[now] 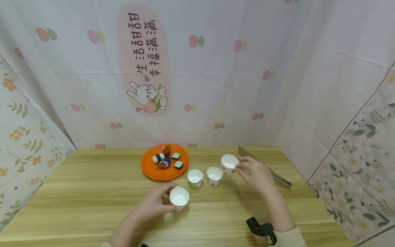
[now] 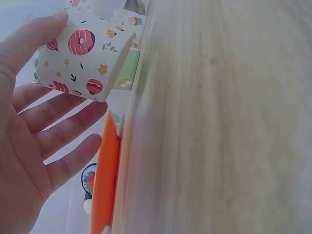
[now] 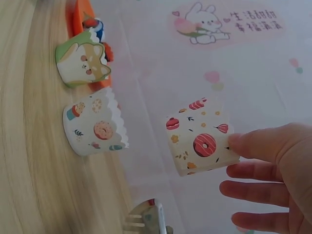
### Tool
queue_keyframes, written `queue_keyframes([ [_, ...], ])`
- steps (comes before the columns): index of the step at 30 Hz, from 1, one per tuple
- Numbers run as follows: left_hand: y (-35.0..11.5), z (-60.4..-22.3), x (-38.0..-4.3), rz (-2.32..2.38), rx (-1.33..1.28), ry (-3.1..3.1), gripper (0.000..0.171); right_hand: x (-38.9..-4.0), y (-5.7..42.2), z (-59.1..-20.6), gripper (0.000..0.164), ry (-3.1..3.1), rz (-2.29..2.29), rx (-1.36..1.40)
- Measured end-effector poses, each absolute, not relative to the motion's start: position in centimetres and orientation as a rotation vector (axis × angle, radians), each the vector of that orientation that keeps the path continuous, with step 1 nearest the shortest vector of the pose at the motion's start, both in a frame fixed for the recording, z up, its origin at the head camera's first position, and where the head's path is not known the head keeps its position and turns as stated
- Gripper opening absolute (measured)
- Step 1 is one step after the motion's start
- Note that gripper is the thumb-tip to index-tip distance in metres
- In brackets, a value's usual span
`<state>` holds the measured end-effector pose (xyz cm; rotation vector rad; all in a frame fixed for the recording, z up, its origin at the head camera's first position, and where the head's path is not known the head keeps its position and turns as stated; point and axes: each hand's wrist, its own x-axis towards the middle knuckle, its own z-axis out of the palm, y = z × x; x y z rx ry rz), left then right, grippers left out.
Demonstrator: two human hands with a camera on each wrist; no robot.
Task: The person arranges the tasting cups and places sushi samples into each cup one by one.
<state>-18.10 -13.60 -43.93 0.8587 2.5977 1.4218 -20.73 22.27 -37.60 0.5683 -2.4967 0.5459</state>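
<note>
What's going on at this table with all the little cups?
A person's left hand holds a white, scalloped, paper-like cup with pink doughnut prints, while the right hand pinches a similarly printed white cup. Both appear raised off the pale wood-grained table. Between them stand a green paper-like cup with an animal face and a white paper-like cup with pastel prints. Colourful sushi-shaped pieces lie on a round orange plate, and long silvery metal tongs lie near the right hand.

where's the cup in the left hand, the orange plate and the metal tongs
Cup (image 2: 83, 57) in the left hand (image 2: 24, 153): left wrist view, patterned outer wall
Orange plate (image 1: 149, 167): head view, bare surface near its left front rim
Metal tongs (image 1: 245, 152): head view, far end
</note>
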Motion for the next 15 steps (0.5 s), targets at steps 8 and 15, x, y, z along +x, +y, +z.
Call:
queue_keyframes([
  [8,-13.6,-44.0,-18.2,1.42,0.863,2.6,0.055,-21.2,22.7,-38.2,0.007,-2.558,0.539,0.534],
  [15,-13.6,-43.9,-18.2,1.417,0.871,2.592,0.054,-21.6,23.1,-38.8,0.006,-2.6,0.525,0.506],
])
